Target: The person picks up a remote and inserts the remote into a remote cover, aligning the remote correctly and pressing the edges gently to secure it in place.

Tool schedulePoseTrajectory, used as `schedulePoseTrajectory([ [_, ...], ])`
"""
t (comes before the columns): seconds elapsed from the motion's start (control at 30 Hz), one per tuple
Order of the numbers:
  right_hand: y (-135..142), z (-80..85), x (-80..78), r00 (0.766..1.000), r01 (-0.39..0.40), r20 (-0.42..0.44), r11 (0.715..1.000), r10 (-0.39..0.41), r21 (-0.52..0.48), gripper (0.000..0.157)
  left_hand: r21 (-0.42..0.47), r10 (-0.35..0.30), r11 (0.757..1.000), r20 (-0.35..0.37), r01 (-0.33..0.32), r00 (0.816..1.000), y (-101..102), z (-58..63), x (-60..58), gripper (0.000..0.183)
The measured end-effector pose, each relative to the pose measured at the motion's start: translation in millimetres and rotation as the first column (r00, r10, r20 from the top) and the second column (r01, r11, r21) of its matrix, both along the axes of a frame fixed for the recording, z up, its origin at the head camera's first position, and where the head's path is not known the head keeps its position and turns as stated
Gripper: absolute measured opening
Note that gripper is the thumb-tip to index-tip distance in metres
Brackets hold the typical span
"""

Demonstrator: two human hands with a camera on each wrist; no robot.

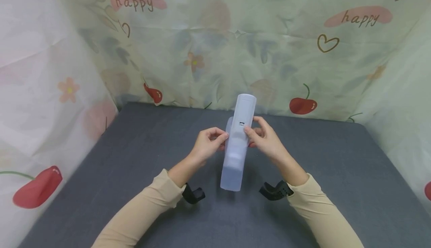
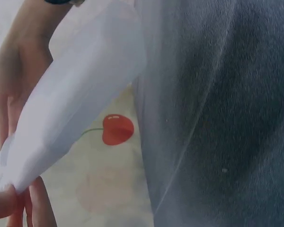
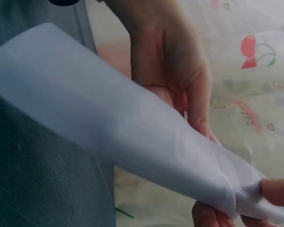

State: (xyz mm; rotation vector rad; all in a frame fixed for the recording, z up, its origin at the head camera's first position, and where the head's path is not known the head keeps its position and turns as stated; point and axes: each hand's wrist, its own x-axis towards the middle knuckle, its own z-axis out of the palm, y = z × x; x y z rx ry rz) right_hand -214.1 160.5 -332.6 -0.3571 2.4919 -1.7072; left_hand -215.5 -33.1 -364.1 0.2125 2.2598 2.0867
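A white cylindrical device (image 1: pixel 245 107) with a small dark slot in its side is tilted above the table, its upper end bare. Its lower part lies inside a translucent plastic sleeve (image 1: pixel 231 178), which extends past it toward me. On the left, my left hand (image 1: pixel 208 143) pinches the sleeve's edge between thumb and fingers. My right hand (image 1: pixel 267 138) grips the device near the slot, thumb on the front and fingers behind. In the right wrist view the sleeve (image 3: pixel 109 109) runs diagonally, its mouth around the device. The left wrist view shows the sleeve (image 2: pixel 80 94) hazy and close up.
A dark grey cloth covers the table (image 1: pixel 161 150). Behind it hangs a printed curtain (image 1: pixel 229 64) with cherries and lettering, and similar sheets enclose both sides. Black straps (image 1: pixel 276 191) sit at both wrists, below beige sleeves.
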Motion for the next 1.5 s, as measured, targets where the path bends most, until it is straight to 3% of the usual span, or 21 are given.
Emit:
schedulePoseTrajectory([
  [0.27,2,3.1,-0.8,0.998,0.036,0.053,0.996,-0.032,-0.076,0.046,-0.004,-0.052,0.999,-0.015,0.051,0.999,1,2.0,-3.8,0.018],
  [0.43,4,4.9,1.1,1.000,0.016,0.018,0.994,-0.014,-0.105,0.052,0.000,-0.053,0.999,-0.018,0.053,0.998,3,0.8,-1.6,0.018],
  [0.57,6,5.9,1.2,1.000,-0.023,0.009,0.996,0.024,-0.089,0.055,0.009,-0.036,0.999,-0.033,0.036,0.999,5,0.8,0.4,0.017],
  [1.03,14,5.1,-4.7,0.989,-0.134,0.055,0.991,0.135,-0.024,0.044,0.059,-0.035,0.998,-0.026,0.036,0.999,11,3.2,1.6,0.014],
  [1.5,15,2.1,-4.6,0.983,-0.167,0.081,0.986,0.167,-0.012,0.041,0.074,-0.012,0.997,-0.023,0.014,1.000,14,6.9,5.6,0.015],
])
